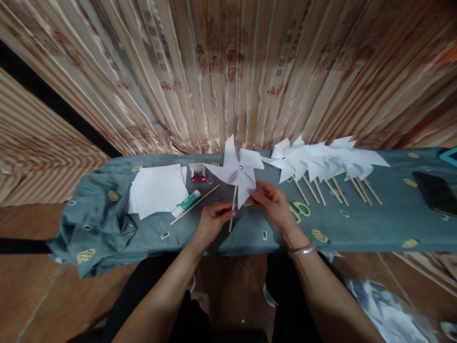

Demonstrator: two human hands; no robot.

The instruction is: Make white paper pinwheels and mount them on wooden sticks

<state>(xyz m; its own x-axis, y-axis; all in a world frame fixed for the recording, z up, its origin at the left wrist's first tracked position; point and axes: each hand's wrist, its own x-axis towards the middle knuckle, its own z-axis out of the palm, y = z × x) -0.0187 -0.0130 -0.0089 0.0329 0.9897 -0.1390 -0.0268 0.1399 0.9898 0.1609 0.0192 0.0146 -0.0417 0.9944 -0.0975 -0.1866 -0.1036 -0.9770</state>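
Observation:
A white paper pinwheel (245,166) with a shiny pin at its centre stands over the table on a thin wooden stick. My left hand (216,220) is closed around the lower part of that stick. With thumb and fingers, my right hand (274,204) pinches the tip of the pinwheel's lower blade. Left of the pinwheel lie a small red box of pins (198,173), a glue stick (187,203) and a loose wooden stick (196,204). A stack of white paper sheets (159,189) rests farther left.
Several finished pinwheels (321,162) overlap in a row to the right. Green-handled scissors (300,209) lie beside my right wrist. A dark phone (436,191) sits at the far right of the cloth-covered table (364,233). A clear bag with white paper (389,314) is on the floor.

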